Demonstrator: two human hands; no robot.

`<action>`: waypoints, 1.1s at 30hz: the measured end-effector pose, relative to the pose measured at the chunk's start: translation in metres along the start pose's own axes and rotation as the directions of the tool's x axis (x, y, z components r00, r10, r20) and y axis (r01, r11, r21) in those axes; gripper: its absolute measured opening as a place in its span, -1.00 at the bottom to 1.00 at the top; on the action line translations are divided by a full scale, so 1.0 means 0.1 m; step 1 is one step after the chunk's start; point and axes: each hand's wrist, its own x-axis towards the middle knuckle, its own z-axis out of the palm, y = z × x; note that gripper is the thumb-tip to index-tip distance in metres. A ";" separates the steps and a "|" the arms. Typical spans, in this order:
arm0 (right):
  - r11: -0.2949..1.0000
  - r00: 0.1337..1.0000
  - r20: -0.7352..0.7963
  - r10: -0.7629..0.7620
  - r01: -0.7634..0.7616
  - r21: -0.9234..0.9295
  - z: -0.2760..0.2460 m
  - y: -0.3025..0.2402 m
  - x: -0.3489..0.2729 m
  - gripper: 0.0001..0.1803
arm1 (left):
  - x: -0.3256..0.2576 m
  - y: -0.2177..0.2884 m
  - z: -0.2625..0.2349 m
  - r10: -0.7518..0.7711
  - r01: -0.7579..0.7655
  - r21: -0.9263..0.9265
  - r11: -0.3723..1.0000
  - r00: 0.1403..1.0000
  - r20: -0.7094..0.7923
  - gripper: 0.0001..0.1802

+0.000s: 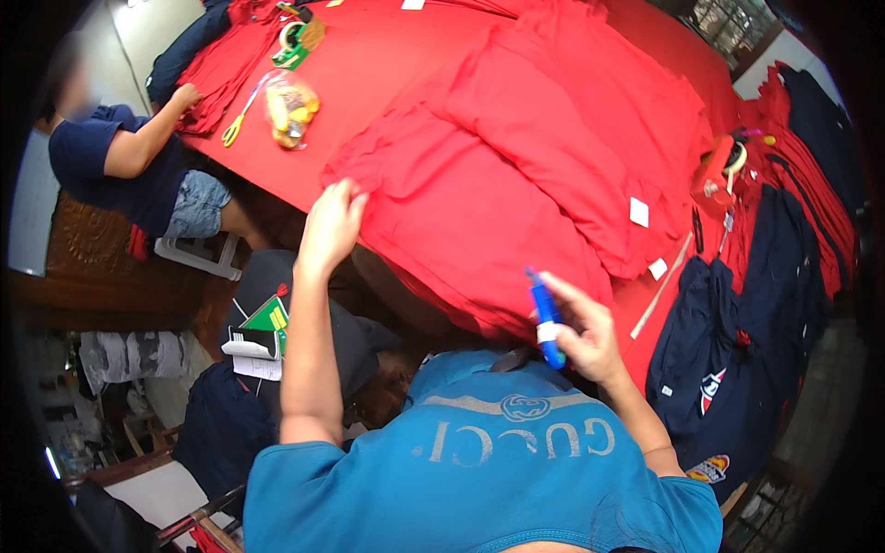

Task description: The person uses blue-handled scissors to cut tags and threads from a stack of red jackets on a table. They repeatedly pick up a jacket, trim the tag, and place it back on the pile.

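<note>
A large red cloth (461,198) lies in loose folds over the table in front of me, its near edge hanging toward my body. My left hand (334,226) is at the cloth's left corner, fingers curled and closed on the edge. In my right hand (590,336) is a blue marker (547,323) with a white band, held upright between thumb and fingers above the cloth's near right edge. Two small white tags, one (639,212) on the cloth and another (657,269) by its right edge, lie near that hand.
Yellow scissors (233,131), a plastic bag with yellow items (291,111) and a green tape dispenser (291,53) lie far left. A seated co-worker (120,152) handles red cloth there. At right are a red tape dispenser (712,175), a ruler (659,288) and navy garments (691,323).
</note>
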 end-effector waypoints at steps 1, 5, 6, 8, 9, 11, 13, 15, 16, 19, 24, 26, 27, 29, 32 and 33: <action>0.995 0.996 -0.086 0.017 -0.009 0.095 -0.09 -0.02 -0.11 -0.32 | 0.26 0.40 -0.13 -0.097 0.190 -0.273 0.943 0.942 0.322 -0.71; 0.967 0.915 -0.381 -0.137 0.207 0.149 -0.29 -0.22 -0.38 -0.23 | 1.50 1.20 -0.12 0.116 0.317 -0.888 0.334 0.921 0.372 -0.64; 0.961 0.894 -0.408 -0.186 0.251 0.111 -0.31 -0.28 -0.42 -0.23 | 1.82 1.29 -0.06 0.125 0.259 -0.963 0.077 0.956 0.267 -0.59; 0.944 0.865 -0.430 -0.257 0.320 0.079 -0.35 -0.32 -0.50 -0.24 | 2.44 1.16 0.13 0.150 0.097 -0.970 -0.224 0.987 0.064 -0.38; 0.949 0.876 -0.416 -0.243 0.303 0.083 -0.33 -0.31 -0.52 -0.24 | 2.56 0.94 0.24 0.183 0.016 -0.964 -0.266 0.983 -0.034 -0.14; 0.974 0.847 -0.499 -0.182 0.225 0.026 -0.39 -0.24 -0.68 -0.24 | 2.07 1.94 0.29 -0.033 0.237 -0.959 -0.154 0.969 0.245 -0.37; 0.988 0.884 -0.467 -0.008 0.078 0.130 -0.34 -0.23 -0.77 -0.32 | 1.72 1.74 0.42 0.286 -0.051 -0.782 0.622 0.944 0.166 -0.43; 0.996 0.885 -0.462 0.061 -0.020 0.092 -0.33 -0.08 -0.82 -0.37 | 1.09 1.59 0.49 0.245 -0.036 -0.560 0.827 0.921 0.303 -0.40; 0.996 0.906 -0.414 0.088 -0.075 0.049 -0.34 -0.05 -0.81 -0.37 | 0.77 1.33 0.59 0.232 -0.138 -0.422 0.896 0.956 0.179 -0.41; 0.988 0.913 -0.408 0.007 -0.069 -0.138 -0.32 0.17 -0.66 -0.35 | -0.17 0.89 0.82 0.129 -0.124 0.203 0.971 0.992 -0.010 -0.52; 0.753 0.954 -0.164 -0.251 0.086 -0.653 -0.18 0.59 -0.16 -0.28 | -0.02 0.44 0.66 -0.146 0.150 -0.583 0.799 0.988 0.054 -0.82; 0.637 0.935 -0.085 -0.343 0.165 -0.753 -0.18 0.74 -0.08 -0.32 | 0.28 0.11 0.41 -0.263 0.091 -0.647 0.757 0.949 -0.175 -0.88; 0.693 0.928 -0.112 -0.354 0.180 -0.698 -0.19 0.69 -0.10 -0.32 | 0.42 0.00 0.24 -0.387 0.217 -0.718 0.662 0.918 -0.080 -0.82; 0.786 0.916 -0.155 -0.369 0.219 -0.578 -0.19 0.44 -0.25 -0.31 | 0.69 -0.13 0.12 -0.401 0.253 -0.607 0.753 0.908 -0.120 -0.77; 0.818 0.965 0.002 -0.263 0.224 -0.529 -0.19 0.22 -0.57 -0.31 | 0.91 -0.36 0.19 -0.540 0.486 -0.514 0.707 0.840 0.051 -0.80; 0.821 0.982 0.088 -0.168 0.189 -0.538 -0.21 0.20 -0.66 -0.31 | 0.90 -0.42 0.23 -0.610 0.608 -0.443 0.660 0.777 0.158 -0.81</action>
